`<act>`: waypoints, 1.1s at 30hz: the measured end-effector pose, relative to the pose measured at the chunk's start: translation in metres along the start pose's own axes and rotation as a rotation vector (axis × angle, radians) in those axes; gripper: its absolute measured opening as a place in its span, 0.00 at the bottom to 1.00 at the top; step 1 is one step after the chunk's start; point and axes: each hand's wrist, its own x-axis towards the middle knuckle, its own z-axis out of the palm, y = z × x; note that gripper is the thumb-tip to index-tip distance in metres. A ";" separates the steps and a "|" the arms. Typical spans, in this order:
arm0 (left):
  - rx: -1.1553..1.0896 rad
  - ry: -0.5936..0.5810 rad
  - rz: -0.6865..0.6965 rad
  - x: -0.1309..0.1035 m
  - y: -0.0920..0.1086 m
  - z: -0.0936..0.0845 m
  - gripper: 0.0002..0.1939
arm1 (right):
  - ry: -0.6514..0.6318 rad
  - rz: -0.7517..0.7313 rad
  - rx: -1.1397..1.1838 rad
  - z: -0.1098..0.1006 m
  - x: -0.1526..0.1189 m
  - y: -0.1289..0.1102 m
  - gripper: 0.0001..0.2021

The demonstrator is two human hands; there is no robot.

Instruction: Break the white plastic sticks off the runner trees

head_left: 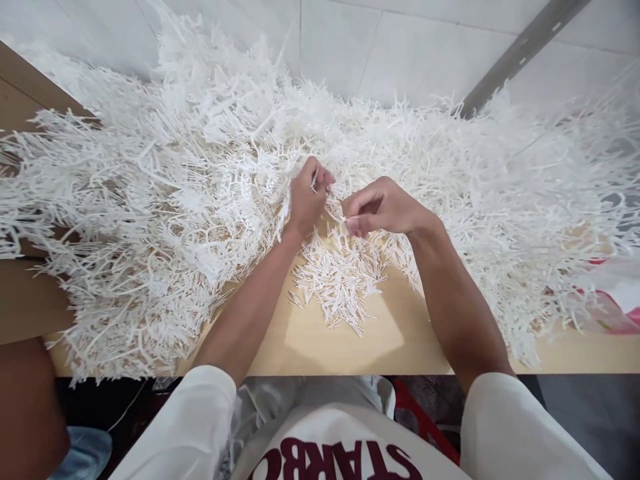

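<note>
Holding a thin, white, twiggy piece [333, 215] between the left hand [309, 195] and the right hand [377, 208], above the little sticks [345, 283] and near the middle of the table [345, 350]. Curling the left fingers in around part of it, with white bits poking out. Pinching the other end with the right thumb and fingertips. Looking smooth and skinny, like plastic string. Pointing on a slant, with its long way going from the left hand to the right hand and a bit closer to the body. Lying below in a loose, messy pile, short and straight: the little sticks. Spreading wide all around, spiky and tangled like white bushes: a big heap [200, 167]. Showing smooth, pale wood color at the front of the table. Standing at the left, flat and brown: cardboard [30, 300]. Sitting at the right edge: a see-through and pink bag [613, 293]. Leaning behind the heap: a gray metal bar with holes [520, 57], crossing big pale tiles [340, 43].
</note>
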 end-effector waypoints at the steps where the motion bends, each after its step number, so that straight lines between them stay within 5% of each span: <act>1: -0.045 -0.017 -0.010 0.002 0.001 -0.003 0.09 | 0.033 -0.016 0.019 0.001 0.001 -0.001 0.14; 6: -0.251 -0.168 -0.073 0.005 0.011 -0.010 0.10 | 0.695 -0.041 -0.020 -0.015 0.008 0.023 0.24; 9: -0.351 -0.228 -0.164 0.006 0.014 -0.009 0.15 | 0.911 0.028 -0.176 -0.029 0.007 0.039 0.25; 11: -0.404 -0.269 -0.227 0.007 0.016 -0.010 0.18 | 0.866 0.065 -0.238 -0.033 0.005 0.040 0.22; 16: -0.467 -0.321 -0.272 0.009 0.017 -0.011 0.22 | 0.462 0.168 -0.193 -0.021 0.002 0.018 0.22; 19: -0.420 -0.332 -0.214 0.011 0.014 -0.009 0.25 | 0.385 0.144 -0.184 -0.012 0.004 0.012 0.23; 26: -0.215 -0.323 -0.085 0.021 0.009 -0.009 0.31 | 0.624 0.075 -0.177 -0.016 0.010 0.031 0.20; 33: -0.068 -0.616 -0.154 0.020 0.023 -0.025 0.25 | 0.828 0.024 -0.145 -0.022 0.012 0.039 0.24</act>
